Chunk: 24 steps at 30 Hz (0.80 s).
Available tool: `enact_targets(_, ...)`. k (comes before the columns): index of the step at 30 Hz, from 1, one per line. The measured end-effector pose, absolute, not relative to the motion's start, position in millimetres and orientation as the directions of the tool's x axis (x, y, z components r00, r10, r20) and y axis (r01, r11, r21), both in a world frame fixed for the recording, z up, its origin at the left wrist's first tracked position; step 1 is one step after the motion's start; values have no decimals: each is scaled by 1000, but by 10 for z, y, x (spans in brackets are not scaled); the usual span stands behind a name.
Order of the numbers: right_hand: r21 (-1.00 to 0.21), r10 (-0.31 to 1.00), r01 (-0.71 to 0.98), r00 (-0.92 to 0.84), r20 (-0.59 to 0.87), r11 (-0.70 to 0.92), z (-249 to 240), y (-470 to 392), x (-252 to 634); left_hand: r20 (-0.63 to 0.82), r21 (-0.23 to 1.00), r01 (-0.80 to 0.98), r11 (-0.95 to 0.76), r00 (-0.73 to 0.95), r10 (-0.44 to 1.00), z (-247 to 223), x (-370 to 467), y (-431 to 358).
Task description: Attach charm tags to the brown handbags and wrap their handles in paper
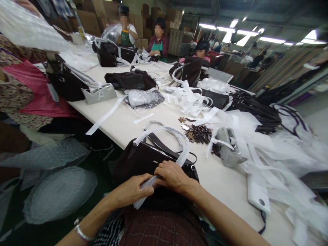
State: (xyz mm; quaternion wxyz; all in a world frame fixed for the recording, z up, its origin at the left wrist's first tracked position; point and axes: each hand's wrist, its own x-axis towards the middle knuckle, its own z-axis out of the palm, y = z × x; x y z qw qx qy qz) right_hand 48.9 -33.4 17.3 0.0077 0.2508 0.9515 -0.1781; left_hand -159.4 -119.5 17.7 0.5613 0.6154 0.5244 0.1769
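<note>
A dark brown handbag (146, 157) stands at the near edge of the white table, close to my body. White wrapping covers one of its raised handles (179, 136). In front of the bag, my left hand (133, 188) is closed on a strip of white wrapping (146, 191), thumb on top. My right hand (170, 176) lies against the bag's near side with fingers curled around the upper end of the same strip. The bag's lower part is hidden by my hands and forearms.
White table (120, 126) holds dark metal charms (198, 133), a tape dispenser (228, 147), a white device (258, 194), heaped white strips (192, 99) and other bags (130, 80). Bubble wrap roll (60, 194) lies lower left. A person in pink (38, 89) stands left; several people sit beyond.
</note>
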Motion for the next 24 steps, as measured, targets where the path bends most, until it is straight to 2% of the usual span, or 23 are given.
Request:
enact_targets(2,-343,490,496,-865,-110,798,162,-336,502,-376,814,556,172,277,884,126,-1514,-1209)
enact_targets(5,-409,488,485,-866,-106,773,237,-355,514,-375,824,535,184,271,887,33,-1452,-1229)
enact_targets(7,-494,505,447,-863,-20,745,356,-347,565,-409,852,470,228,328,852,-30,-1466,-1225)
enact_targets(9,-596,609,429,-782,131,679,520,-297,735,-449,860,422,286,360,818,-90,-1502,-1208)
enact_targets(10,-638,698,449,-687,201,626,608,-250,888,-462,862,402,309,371,806,-119,-1521,-1198)
enact_targets(12,-686,880,562,-385,277,462,761,-116,1341,-474,865,370,338,388,790,-175,-1550,-1179)
enact_targets(14,-646,952,729,-27,305,228,843,59,1939,-475,868,355,347,396,786,-228,-1567,-1162)
enact_targets(16,-556,933,829,244,265,-59,832,234,2559,-466,874,346,341,401,789,-276,-1576,-1151)
enact_targets(18,-520,905,804,407,128,-288,735,374,3065,-458,879,339,335,406,791,-316,-1581,-1149)
enact_targets(20,-530,888,762,459,36,-372,585,468,3377,-456,881,331,337,409,790,-344,-1584,-1154)
enact_targets(24,-637,875,664,483,-33,-391,297,570,3509,-460,879,331,343,395,795,-350,-1582,-1174)
